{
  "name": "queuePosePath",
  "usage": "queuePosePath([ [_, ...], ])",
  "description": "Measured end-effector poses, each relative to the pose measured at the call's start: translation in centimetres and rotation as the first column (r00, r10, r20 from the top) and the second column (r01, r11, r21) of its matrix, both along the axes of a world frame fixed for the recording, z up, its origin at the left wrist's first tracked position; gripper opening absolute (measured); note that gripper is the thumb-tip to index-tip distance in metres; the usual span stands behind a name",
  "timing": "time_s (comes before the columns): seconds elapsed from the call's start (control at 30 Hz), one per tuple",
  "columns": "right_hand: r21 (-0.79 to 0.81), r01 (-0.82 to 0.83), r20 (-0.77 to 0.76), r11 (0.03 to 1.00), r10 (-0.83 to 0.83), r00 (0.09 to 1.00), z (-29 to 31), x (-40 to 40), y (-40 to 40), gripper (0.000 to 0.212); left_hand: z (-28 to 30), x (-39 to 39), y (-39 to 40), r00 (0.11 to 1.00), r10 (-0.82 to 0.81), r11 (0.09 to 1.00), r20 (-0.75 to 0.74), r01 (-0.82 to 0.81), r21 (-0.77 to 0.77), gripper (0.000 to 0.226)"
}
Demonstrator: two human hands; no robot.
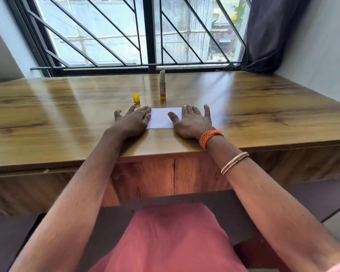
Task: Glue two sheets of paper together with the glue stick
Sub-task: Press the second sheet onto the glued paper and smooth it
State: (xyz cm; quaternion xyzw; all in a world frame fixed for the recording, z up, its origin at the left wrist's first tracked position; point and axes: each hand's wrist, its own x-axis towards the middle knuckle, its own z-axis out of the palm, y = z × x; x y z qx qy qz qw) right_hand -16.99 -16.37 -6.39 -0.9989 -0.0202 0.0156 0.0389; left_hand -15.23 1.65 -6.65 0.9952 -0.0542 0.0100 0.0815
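Pressing paper [161, 117] flat | left hand [133, 119], right hand [191, 121] both lying flat, fingers straight | paper likely light, floppy, sliding; pinch an edge

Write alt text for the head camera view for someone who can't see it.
A person's left hand and right hand press flat on the ends of a white sheet of paper on a wooden table. Behind it stand an uncapped glue stick and, to its left, its yellow cap, before a barred window.
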Motion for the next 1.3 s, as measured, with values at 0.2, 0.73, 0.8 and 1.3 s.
queuePosePath([
  [0.2,-0.043,0.024,-0.003,0.999,-0.024,1.0,0.3,-1.9,-0.4,0.078,-0.1,0.1,0.3,1.0,-0.001,0.998,-0.006,0.001,-0.061,0.047],
  [0.73,-0.117,-0.082,0.093,0.99,0.093,0.991,0.5,-7.3,4.9,0.069,0.1,-0.2,0.0,1.0,0.007,0.997,0.03,-0.004,-0.081,0.047],
  [0.8,-0.106,-0.159,0.109,0.982,0.17,0.979,0.2,-7.1,5.7,0.066,0.1,-0.3,0.1,1.0,0.009,0.997,0.027,-0.007,-0.083,0.047],
  [1.3,-0.106,-0.205,0.132,0.973,0.218,0.967,0.4,-6.8,3.5,0.066,1.9,0.2,4.7,0.961,-0.219,0.882,-0.168,0.122,-0.455,0.074],
])
